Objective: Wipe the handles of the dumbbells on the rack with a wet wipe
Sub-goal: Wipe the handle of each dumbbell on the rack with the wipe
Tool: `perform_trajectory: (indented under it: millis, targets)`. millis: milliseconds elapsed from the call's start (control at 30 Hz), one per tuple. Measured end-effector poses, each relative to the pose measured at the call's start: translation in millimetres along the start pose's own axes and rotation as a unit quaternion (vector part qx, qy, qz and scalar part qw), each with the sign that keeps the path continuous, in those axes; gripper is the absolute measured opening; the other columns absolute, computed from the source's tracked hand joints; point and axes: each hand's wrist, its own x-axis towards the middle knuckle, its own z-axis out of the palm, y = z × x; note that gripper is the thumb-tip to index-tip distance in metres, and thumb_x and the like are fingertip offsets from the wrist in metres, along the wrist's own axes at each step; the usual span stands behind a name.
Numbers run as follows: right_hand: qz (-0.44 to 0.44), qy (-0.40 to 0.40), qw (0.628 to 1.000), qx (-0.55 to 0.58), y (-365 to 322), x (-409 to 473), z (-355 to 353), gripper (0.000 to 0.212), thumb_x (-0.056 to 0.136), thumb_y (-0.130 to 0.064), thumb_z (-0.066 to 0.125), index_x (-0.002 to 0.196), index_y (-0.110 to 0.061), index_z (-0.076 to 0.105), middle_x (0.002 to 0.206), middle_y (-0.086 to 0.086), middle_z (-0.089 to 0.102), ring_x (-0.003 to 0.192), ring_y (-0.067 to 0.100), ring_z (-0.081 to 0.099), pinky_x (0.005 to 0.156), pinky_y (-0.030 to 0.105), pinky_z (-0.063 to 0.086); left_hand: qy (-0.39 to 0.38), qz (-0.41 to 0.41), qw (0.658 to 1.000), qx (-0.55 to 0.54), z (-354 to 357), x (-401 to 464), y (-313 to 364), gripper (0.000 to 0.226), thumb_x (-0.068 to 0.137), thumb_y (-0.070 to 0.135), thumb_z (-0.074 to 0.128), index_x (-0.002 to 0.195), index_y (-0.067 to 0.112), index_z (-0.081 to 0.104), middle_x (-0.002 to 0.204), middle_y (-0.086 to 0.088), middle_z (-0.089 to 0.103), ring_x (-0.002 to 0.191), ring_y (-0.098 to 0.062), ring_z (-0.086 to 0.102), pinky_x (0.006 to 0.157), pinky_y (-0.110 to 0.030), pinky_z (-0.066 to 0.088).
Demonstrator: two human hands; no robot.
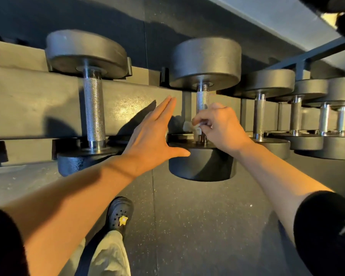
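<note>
The left hand (150,136) is flat, with straight fingers close together and the thumb out, touching the black near end of the dumbbell (202,164) on the rack (34,100). The right hand (220,127) curls its fingers and pinches a small white wet wipe (191,127) against the bottom of the handle (203,98), though the wipe looks mostly hidden. No writing can be read
</note>
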Motion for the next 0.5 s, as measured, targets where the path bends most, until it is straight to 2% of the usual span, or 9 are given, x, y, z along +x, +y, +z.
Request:
perform_trajectory:
  millis: [100,200,267,367,400,500]
  targets:
    - [0.029,-0.053,0.997,0.055,0.6,-11.4,-5.9,0.018,0.08,0.0,0.066,0.088,-0.014,0.073,0.083,-0.004,0.062,0.072,0.0,0.047,0.066,0.002,0.032,-0.002,0.0,1.0,-0.017,1.6,-2.0,-2.0,0.116,0.064,0.048,0.081,0.152,0.027,0.007,0.159,0.009,0.006,0.145,-0.008,0.008,0.116,-0.028,0.017]
    - [0.054,-0.076,0.989,0.118,1.0,-15.4,-9.0,0.017,0.079,0.001,0.068,0.086,-0.014,0.073,0.083,-0.004,0.067,0.075,-0.002,0.055,0.064,-0.001,0.035,-0.002,0.001,1.0,-0.019,1.9,-3.7,-2.0,0.113,0.066,0.048,0.08,0.151,0.029,0.009,0.159,0.009,0.011,0.144,-0.009,0.01,0.117,-0.03,0.018]
    - [0.074,-0.007,0.988,0.135,1.2,-12.9,-8.3,0.02,0.08,0.001,0.066,0.091,-0.014,0.073,0.085,-0.006,0.065,0.076,0.001,0.056,0.067,0.004,0.039,-0.002,0.002,1.0,-0.023,1.2,-4.4,-0.8,0.111,0.066,0.047,0.08,0.152,0.028,0.012,0.158,0.007,0.015,0.144,-0.009,0.013,0.116,-0.029,0.019]
    - [0.122,0.179,0.971,0.1,3.8,0.2,-10.3,0.027,0.082,-0.002,0.063,0.103,-0.018,0.071,0.094,-0.006,0.066,0.084,0.012,0.057,0.075,0.027,0.048,0.004,0.002,1.0,-0.026,0.6,-5.3,-0.7,0.108,0.067,0.045,0.081,0.151,0.025,0.017,0.154,0.008,0.024,0.138,-0.009,0.026,0.11,-0.024,0.025]
    - [0.126,0.213,0.966,0.079,4.9,5.5,-11.4,0.029,0.083,-0.003,0.063,0.106,-0.02,0.071,0.097,-0.004,0.068,0.087,0.016,0.058,0.076,0.031,0.048,0.005,0.003,1.0,-0.029,0.8,-5.5,-0.7,0.107,0.067,0.045,0.081,0.151,0.025,0.018,0.153,0.008,0.027,0.135,-0.01,0.031,0.107,-0.022,0.027]
    - [0.101,0.211,0.972,0.028,8.9,15.7,-8.2,0.025,0.083,-0.002,0.063,0.101,-0.016,0.072,0.099,0.001,0.068,0.09,0.019,0.061,0.079,0.029,0.048,-0.001,0.001,0.998,-0.055,0.8,-5.2,0.3,0.103,0.068,0.038,0.082,0.15,0.019,0.022,0.148,0.003,0.035,0.132,-0.011,0.033,0.096,-0.001,0.016]
